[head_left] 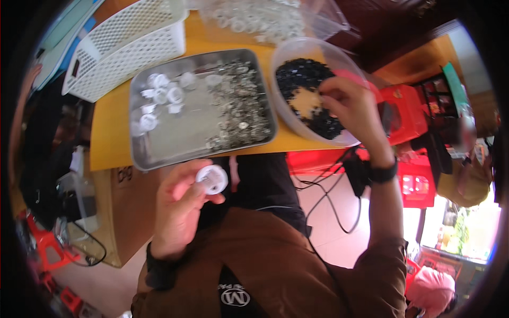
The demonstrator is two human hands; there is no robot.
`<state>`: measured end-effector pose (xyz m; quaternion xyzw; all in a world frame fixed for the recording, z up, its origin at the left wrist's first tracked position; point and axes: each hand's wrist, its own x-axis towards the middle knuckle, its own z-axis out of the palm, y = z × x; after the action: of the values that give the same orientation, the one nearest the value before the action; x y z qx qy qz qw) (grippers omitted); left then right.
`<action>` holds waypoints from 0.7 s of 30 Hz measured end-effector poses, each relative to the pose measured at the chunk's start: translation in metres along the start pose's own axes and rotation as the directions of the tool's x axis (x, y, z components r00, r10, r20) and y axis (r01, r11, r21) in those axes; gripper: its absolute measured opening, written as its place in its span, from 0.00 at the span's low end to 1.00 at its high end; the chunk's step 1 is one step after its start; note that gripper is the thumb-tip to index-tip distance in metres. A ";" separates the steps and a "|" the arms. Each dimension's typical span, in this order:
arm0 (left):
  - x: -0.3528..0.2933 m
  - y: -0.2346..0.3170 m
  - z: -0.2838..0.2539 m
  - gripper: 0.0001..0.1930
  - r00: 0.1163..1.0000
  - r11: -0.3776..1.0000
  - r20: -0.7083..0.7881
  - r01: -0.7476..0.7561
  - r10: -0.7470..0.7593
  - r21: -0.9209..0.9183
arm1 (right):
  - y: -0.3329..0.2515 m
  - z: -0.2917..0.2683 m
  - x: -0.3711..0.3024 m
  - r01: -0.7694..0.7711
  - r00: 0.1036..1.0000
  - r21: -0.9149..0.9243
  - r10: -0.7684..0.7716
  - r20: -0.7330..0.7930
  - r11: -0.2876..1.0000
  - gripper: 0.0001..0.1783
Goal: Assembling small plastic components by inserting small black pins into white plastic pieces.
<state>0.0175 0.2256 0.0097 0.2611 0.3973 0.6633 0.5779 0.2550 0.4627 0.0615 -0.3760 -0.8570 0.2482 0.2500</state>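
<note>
My left hand (179, 204) is closed round the edge of a round white plastic cap-like part (212, 179), held just off the table's near edge. Small metal-looking bits show in the face of the part. My right hand (351, 104) reaches over a translucent oval tub (345, 139), its thumb and fingers pinched together. Whatever lies between those fingertips is too small to make out. Small black pieces (302, 71) fill much of the tub, around a bare patch of its bottom.
Beside the tub, a metal tray (183, 132) holds several white plastic parts (174, 95) and a heap of small metallic pieces (241, 103). White perforated baskets (135, 53) and a clear bin (323, 16) of pale rings stand behind. Black cables (331, 199) hang below the yellow tabletop (108, 138).
</note>
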 end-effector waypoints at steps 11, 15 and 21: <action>0.008 -0.003 0.013 0.17 0.996 0.998 0.092 0.009 -0.002 -0.069 | -0.103 0.060 -0.052 0.221 0.973 0.405 -0.228 -0.030 0.887 0.13; 0.007 -0.003 0.009 0.17 0.992 0.999 0.117 -0.038 0.042 -0.029 | -0.108 0.073 -0.055 0.192 0.979 0.414 -0.205 -0.014 0.890 0.13; 0.005 -0.004 0.008 0.17 0.991 0.998 0.130 -0.037 0.044 -0.051 | -0.106 0.080 -0.056 0.156 0.982 0.376 -0.185 0.040 0.913 0.11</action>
<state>0.0249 0.2327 0.0100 0.2979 0.3370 0.6658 0.5953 0.1837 0.3378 0.0525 -0.2361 -0.8328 0.3970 0.3051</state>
